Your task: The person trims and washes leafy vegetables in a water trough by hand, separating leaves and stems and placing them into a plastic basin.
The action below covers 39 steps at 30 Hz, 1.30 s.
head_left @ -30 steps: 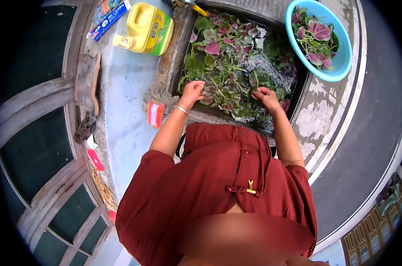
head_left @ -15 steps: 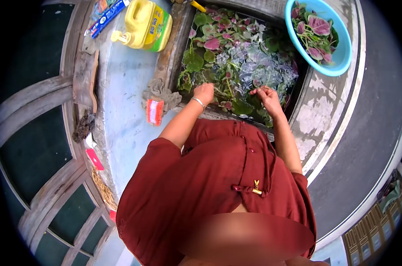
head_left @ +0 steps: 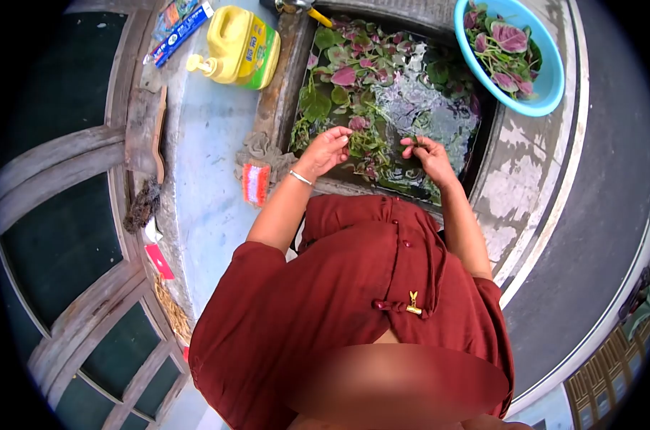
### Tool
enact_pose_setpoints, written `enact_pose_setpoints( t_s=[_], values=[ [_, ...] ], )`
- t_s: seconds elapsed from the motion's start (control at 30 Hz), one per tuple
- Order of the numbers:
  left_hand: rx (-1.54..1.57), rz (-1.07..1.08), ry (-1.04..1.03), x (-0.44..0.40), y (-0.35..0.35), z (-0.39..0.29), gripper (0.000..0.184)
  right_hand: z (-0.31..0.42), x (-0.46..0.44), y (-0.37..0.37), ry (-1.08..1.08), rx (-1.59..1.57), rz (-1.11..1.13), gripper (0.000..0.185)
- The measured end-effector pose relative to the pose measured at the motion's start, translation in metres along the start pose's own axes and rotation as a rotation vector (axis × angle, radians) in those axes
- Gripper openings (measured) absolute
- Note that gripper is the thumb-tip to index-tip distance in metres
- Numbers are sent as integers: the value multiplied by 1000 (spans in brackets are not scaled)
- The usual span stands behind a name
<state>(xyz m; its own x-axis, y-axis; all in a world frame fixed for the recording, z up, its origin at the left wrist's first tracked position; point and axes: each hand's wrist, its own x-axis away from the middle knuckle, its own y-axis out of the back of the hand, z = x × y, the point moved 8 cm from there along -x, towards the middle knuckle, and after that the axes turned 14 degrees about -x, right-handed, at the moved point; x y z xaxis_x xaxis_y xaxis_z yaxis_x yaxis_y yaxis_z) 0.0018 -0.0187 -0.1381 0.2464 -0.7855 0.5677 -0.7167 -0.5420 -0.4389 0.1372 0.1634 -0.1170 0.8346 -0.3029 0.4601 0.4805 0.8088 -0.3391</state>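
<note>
Red-and-green amaranth leaves (head_left: 332, 54) float in a dark, water-filled basin (head_left: 491, 122). My left hand (head_left: 328, 152), with a bracelet at its wrist, is over the basin's near left part. Its fingers are closed at the edge of an amaranth sprig (head_left: 368, 143), which appears pinched at the fingertips. Over the near right part, my right hand (head_left: 431, 159) has its thumb and fingers drawn together. A small dark bit shows at those fingertips, too small to name. Rippled water lies between and beyond the hands.
A light blue plastic bowl (head_left: 462, 43) of amaranth stands at the basin's far right corner. To the left are a yellow detergent jug (head_left: 231, 46), a grey rag (head_left: 264, 152) and an orange-and-white scrubbing brush (head_left: 255, 184). A yellow handle (head_left: 320, 17) rests at the far rim.
My left hand has shifted slightly left and up, turning so its fingers show more. My right hand stays nearly in place. Water and leaves between the hands have moved, and the view has shifted slightly.
</note>
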Motion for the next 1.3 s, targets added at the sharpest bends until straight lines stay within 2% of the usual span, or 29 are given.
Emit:
enact_pose_setpoints(
  t_s=[0.07,0.13,0.17,0.2,0.27,0.3,0.33,0.4,0.43,0.47,0.53,0.57,0.63,0.8,0.9,1.03,1.13,1.2,1.23,1.27,1.3],
  values=[
    [265,-13,35,-2,-9,7,17,-27,-9,7,-35,-83,19,21],
    [370,54,41,-15,1,33,18,-67,-12,22,-335,175,-72,27],
    [347,-49,164,-19,10,53,17,-73,-8,31,-412,309,-163,39],
    [322,-152,287,-20,15,69,17,-92,-12,41,-413,309,-165,39],
    [328,-199,322,-20,13,77,16,-124,-26,86,-249,956,-357,48],
    [288,-209,322,-20,13,78,16,-112,-22,80,-184,1008,-365,47],
    [250,-219,322,-19,14,78,17,-104,-22,80,-185,1006,-366,47],
    [227,-133,298,-20,6,72,21,-89,-24,71,-176,806,-228,50],
    [221,-113,268,-20,1,67,26,-62,-16,57,-135,643,-242,39],
    [214,-94,236,-21,-5,61,32,-44,-10,47,-136,645,-246,39],
    [204,-85,217,-20,-16,53,34,-20,-6,21,-52,130,-151,25],
    [194,-80,196,-21,-22,48,37,-14,-5,15,-52,130,-153,25],
    [174,-75,189,-22,-32,40,38,-2,-7,-2,15,-82,-59,19],
    [102,-5,166,-24,-48,33,43,5,-6,-16,-3,41,-76,19],
    [50,31,188,-24,-55,32,46,7,-10,-19,68,217,-70,16],
    [67,61,172,-23,-61,29,44,3,-12,-16,54,170,-73,12],
    [-2,-60,257,-22,-52,34,42,8,-8,-15,32,103,-81,14],
    [-1213,-566,-158,-24,-18,-5,41,11,-4,-14,-18,45,-108,12],
    [-1156,-581,-282,-8,-38,-39,36,17,-2,-16,-13,59,-93,10],
    [-1157,-580,-281,-10,-37,-42,36,16,-3,-15,-14,59,-94,10],
    [-966,-358,-295,-21,-46,-38,33,13,-4,-16,-33,92,-74,10]
  ],
)
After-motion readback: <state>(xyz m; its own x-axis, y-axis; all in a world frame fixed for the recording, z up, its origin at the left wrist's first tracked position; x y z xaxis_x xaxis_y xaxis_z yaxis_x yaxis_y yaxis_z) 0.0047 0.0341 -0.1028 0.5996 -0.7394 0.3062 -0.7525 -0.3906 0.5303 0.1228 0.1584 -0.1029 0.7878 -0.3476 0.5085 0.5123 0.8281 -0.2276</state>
